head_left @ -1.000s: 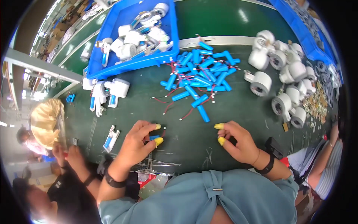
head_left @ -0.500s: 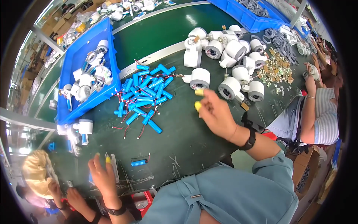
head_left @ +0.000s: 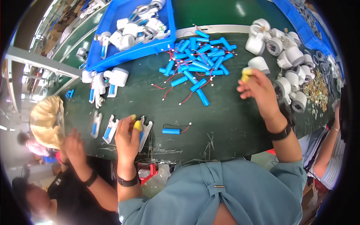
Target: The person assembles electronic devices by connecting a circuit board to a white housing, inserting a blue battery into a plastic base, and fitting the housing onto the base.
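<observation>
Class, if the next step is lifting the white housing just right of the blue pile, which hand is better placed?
Probably the right hand: it is at the white housing, though contact is unclear. The left hand is far off, at a white handle piece.

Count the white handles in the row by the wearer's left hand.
3. The first handle lies farthest left, the second handle between it and the left hand, and the third handle at that hand's right side, partly covered by it. Another may be hidden beneath the hand.
</observation>
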Tool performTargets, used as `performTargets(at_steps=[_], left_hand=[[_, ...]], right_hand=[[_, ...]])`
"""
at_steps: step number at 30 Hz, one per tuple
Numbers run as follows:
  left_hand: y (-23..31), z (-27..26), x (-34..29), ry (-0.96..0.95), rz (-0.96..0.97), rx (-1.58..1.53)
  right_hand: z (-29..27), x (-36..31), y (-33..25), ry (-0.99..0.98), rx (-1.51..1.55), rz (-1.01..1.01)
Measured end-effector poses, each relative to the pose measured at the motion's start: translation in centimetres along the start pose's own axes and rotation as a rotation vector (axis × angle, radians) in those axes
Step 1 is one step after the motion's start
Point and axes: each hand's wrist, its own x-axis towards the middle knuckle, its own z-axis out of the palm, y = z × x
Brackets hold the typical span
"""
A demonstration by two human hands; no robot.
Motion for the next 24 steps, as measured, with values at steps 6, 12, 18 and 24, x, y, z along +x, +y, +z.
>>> performTargets(at_steps=[6, 12, 18, 24], left_hand=[[1.0, 0.4, 0.9, -0.056, 0.040, 0.137], [2.1, 0.2, 0.1, 0.059, 0.237, 0.282], [4.6, 0.0, -2.9, -0.581, 0.210, -0.197], [9.8, 6.0, -1.1, -0.512, 0.372, -0.194]], right_hand=[[0.2, -5.5, 0.5, 0.019, 0.143, 0.257], [0.9, -8.0, 1.9, -0.304, 0.208, 0.423], [1.9, -9.0, 3.0, -0.356, 0.108, 0.391], [2.0, -8.4, 3.4, -0.396, 0.148, 0.383]])
